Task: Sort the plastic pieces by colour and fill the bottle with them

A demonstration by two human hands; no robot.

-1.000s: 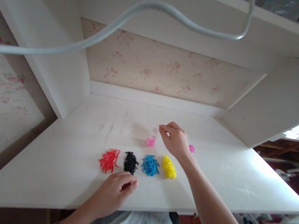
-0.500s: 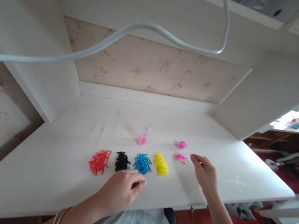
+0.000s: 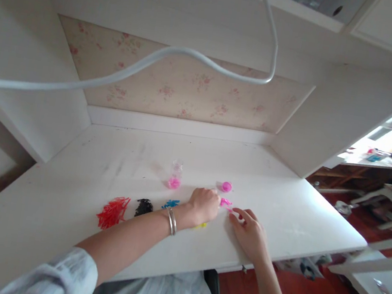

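Note:
My left hand (image 3: 205, 206) is closed beside the small heap of pink strips (image 3: 225, 202); its fingertips are hidden, so what it holds cannot be made out. On the other side of that heap, my right hand (image 3: 250, 232) pinches at the end of a pink strip (image 3: 229, 210). Just behind is a round pink cap (image 3: 226, 187). A clear little container (image 3: 176, 173) with pink in its lower part is left of it. My left arm partly covers the blue strips (image 3: 171, 204) and the yellow strips (image 3: 201, 225).
Black strips (image 3: 144, 207) and a red heap of strips (image 3: 112, 212) lie left on the white desk (image 3: 74, 197). A white cable (image 3: 181, 50) hangs across the upper view. Side panels and a back wall enclose the desk; a white chair (image 3: 377, 262) stands right.
My left hand has moved right and forward, across the blue and yellow heaps to the pink strips. My right hand has come in to the pink strips. The view has shifted slightly right.

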